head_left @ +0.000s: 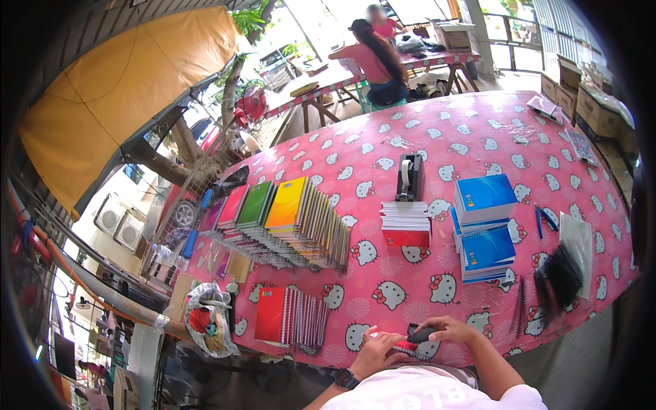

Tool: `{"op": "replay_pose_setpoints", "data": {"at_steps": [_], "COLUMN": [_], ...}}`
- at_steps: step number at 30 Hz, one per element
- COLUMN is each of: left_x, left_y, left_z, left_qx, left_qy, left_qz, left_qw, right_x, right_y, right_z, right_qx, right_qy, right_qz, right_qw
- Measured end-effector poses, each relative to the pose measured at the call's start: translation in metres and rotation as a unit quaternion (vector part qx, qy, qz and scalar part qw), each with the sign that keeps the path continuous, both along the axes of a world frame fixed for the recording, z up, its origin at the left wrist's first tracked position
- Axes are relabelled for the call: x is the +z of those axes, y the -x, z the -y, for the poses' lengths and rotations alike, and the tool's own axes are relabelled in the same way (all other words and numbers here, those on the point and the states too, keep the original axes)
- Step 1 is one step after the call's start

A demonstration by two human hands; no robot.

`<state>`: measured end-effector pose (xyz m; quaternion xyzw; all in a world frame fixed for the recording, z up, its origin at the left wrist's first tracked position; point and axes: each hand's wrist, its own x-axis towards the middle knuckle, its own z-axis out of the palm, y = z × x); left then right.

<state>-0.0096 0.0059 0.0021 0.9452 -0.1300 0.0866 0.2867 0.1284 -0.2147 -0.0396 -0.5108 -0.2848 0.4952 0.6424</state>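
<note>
At the table's near edge, close to my body, my left hand closes its fingers on a red-edged item, mostly hidden by the hands. My right hand grips a dark, rounded object just above that item; its exact kind does not show. To the left of my hands stands a row of red spiral notebooks. Ahead is a stack of red-covered pads with white page edges outward. Blue notebooks are piled to the right of it.
Yellow, green and other notebooks line the left side. A black tape dispenser stands mid-table. At right lie black plastic coils on a clear bag and blue tools. A plastic bag hangs near left. Two people sit beyond.
</note>
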Motion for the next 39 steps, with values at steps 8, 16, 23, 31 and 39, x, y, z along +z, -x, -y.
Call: {"op": "replay_pose_setpoints", "data": {"at_steps": [8, 16, 23, 31, 39], "left_x": [-0.005, -0.009, -0.001, -0.009, -0.004], "left_y": [0.000, 0.004, -0.003, -0.001, -0.005], "left_z": [-0.001, 0.000, 0.004, 0.000, 0.003], "left_qx": [0.002, 0.024, 0.026, 0.027, 0.027], "left_qy": [-0.023, -0.024, 0.004, -0.013, -0.002], "left_qz": [0.008, 0.007, 0.014, 0.021, 0.021], "left_qw": [1.000, 0.999, 1.000, 0.999, 0.999], "right_x": [-0.003, -0.006, -0.007, -0.008, -0.004], "right_y": [-0.001, 0.002, -0.003, 0.003, 0.004], "right_z": [-0.001, -0.013, -0.005, -0.008, -0.003], "right_qx": [-0.003, 0.036, 0.025, 0.022, 0.008], "right_qy": [0.019, 0.002, -0.007, -0.001, 0.000], "right_qz": [-0.004, -0.014, -0.012, -0.020, -0.021], "right_qw": [1.000, 0.999, 1.000, 1.000, 1.000]}}
